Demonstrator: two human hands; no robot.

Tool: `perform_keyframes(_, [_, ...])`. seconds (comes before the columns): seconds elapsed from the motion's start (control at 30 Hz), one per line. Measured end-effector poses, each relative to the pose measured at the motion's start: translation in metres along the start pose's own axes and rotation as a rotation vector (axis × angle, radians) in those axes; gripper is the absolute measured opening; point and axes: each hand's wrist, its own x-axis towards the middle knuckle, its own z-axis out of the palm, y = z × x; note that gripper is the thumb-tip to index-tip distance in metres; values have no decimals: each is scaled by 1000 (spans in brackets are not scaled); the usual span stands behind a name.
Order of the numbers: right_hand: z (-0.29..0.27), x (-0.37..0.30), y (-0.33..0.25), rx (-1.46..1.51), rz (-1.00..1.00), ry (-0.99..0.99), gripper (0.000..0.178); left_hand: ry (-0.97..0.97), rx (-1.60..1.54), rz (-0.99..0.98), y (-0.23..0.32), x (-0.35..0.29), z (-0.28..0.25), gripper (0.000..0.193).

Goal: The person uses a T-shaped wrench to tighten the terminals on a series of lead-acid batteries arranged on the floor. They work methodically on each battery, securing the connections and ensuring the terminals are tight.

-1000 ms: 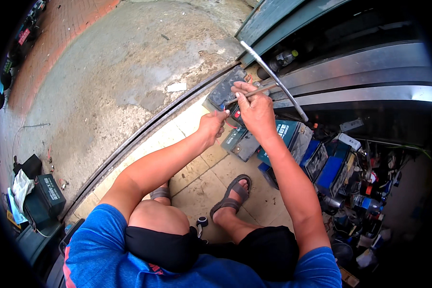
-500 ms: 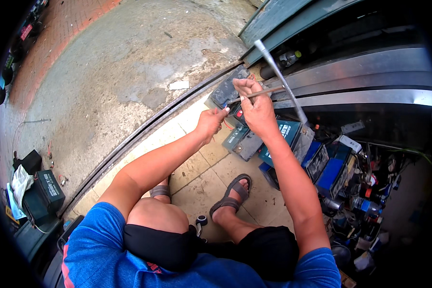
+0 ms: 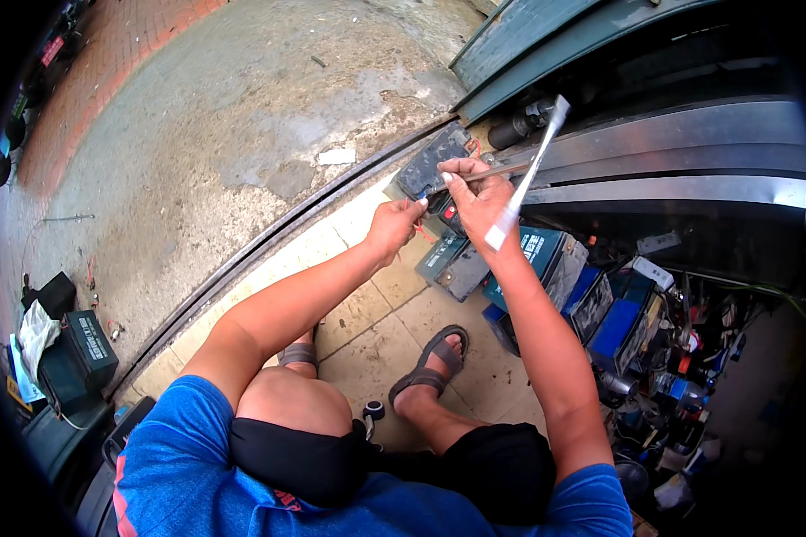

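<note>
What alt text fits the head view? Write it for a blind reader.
Seen from above, a crouching person's right hand holds a long metal wrench over a dark battery on the ground, while the left hand reaches in beside it. More batteries crowd the tiled floor to the right.

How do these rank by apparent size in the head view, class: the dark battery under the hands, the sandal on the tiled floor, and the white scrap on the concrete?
1. Dark battery and sandal: these look alike, and the sandal sits nearer the camera, so no ranking between them.
2. White scrap: clearly smallest.
</note>
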Motion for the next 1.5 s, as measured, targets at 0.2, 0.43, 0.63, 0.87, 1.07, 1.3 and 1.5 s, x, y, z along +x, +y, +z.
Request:
perform_keyframes(0.2, [5,-2,2,158,-122,86,26,-16,51,39,-1,1,2,26])
perform_keyframes(0.43, [-11,-24,-17,214,-24,-10,26,-65,78,112,8,-19,0,22])
perform_keyframes(0.63, [-26,-62,-12,325,-91,11,24,-190,-130,-9,4,-41,-9,23])
perform_keyframes(0.87, [-42,-90,-10,474,-44,105,24,-286,-76,-12,-4,-47,-15,29])
perform_keyframes(1.07, [-50,-111,-18,403,-40,139,24,-241,-62,-21,-5,-60,-46,32])
perform_keyframes(1.3, [-75,-164,8,439,-15,225,21,267,-80,-8,-1,-95,-215,23])
perform_keyframes(1.5, [-79,-181,-3,415,54,245,18,994,-238,114,4,-189,-477,16])
